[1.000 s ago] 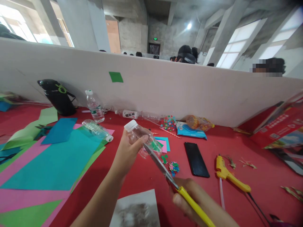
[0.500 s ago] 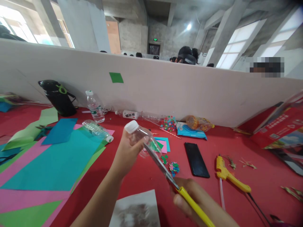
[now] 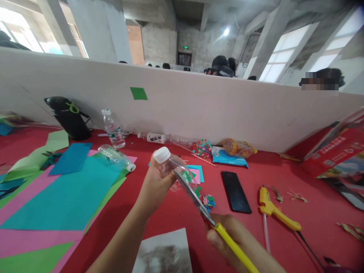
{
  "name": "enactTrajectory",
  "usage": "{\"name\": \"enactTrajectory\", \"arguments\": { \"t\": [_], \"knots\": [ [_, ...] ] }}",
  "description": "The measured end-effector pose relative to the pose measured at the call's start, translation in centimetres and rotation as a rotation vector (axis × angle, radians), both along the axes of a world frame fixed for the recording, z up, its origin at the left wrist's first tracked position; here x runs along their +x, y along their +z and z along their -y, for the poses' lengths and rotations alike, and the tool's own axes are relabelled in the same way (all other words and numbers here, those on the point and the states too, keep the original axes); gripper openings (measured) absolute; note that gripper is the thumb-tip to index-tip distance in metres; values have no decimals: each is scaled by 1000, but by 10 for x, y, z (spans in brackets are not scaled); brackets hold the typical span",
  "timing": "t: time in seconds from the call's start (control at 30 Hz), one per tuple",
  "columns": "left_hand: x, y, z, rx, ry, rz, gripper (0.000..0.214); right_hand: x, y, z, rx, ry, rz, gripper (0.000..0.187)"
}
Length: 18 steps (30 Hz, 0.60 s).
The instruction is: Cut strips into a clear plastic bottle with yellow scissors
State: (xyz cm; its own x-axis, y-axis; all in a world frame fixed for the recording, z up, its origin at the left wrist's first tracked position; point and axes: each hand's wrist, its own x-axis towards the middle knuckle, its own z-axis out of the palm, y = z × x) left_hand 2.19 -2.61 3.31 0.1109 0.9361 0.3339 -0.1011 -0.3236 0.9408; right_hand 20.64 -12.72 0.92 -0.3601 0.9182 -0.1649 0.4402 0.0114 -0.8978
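My left hand (image 3: pixel 157 185) is closed around a clear plastic bottle (image 3: pixel 180 163) with a white cap, tilted so the cap points up and left. In my right hand (image 3: pixel 227 235) are scissors (image 3: pixel 233 244) with yellow handles. Their metal blades reach up and left to the bottle's side, near my left thumb; whether they have cut in cannot be made out. Behind the bottle lie small blue, pink and green paper squares (image 3: pixel 201 172). Below its lower end sits a heap of coloured star confetti (image 3: pixel 209 201). A grey-white printed sheet (image 3: pixel 163 252) lies nearer to me.
Coloured paper sheets (image 3: pixel 65 201) cover the left of the red table. Further back are a black flask (image 3: pixel 68 119), an upright water bottle (image 3: pixel 113 131) and a blue packet (image 3: pixel 229 157). A black phone (image 3: pixel 236 191) and yellow glue gun (image 3: pixel 277 212) lie to the right.
The bottle has turned slightly in my left hand, its cap shifting a little right and down. The scissors have barely moved and still touch the bottle's side.
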Motion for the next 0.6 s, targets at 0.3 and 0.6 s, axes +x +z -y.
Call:
{"name": "enactTrajectory", "arguments": {
  "t": [0.3, 0.6],
  "knots": [
    [-2, -4, -2, 14, -34, -27, 21, 7, -7, -7, 95, 10, 52, 65],
    [-1, -5, 1, 40, -42, -67, 25, 5, -8, -1, 17, -23, -31, 59]
  ]
}}
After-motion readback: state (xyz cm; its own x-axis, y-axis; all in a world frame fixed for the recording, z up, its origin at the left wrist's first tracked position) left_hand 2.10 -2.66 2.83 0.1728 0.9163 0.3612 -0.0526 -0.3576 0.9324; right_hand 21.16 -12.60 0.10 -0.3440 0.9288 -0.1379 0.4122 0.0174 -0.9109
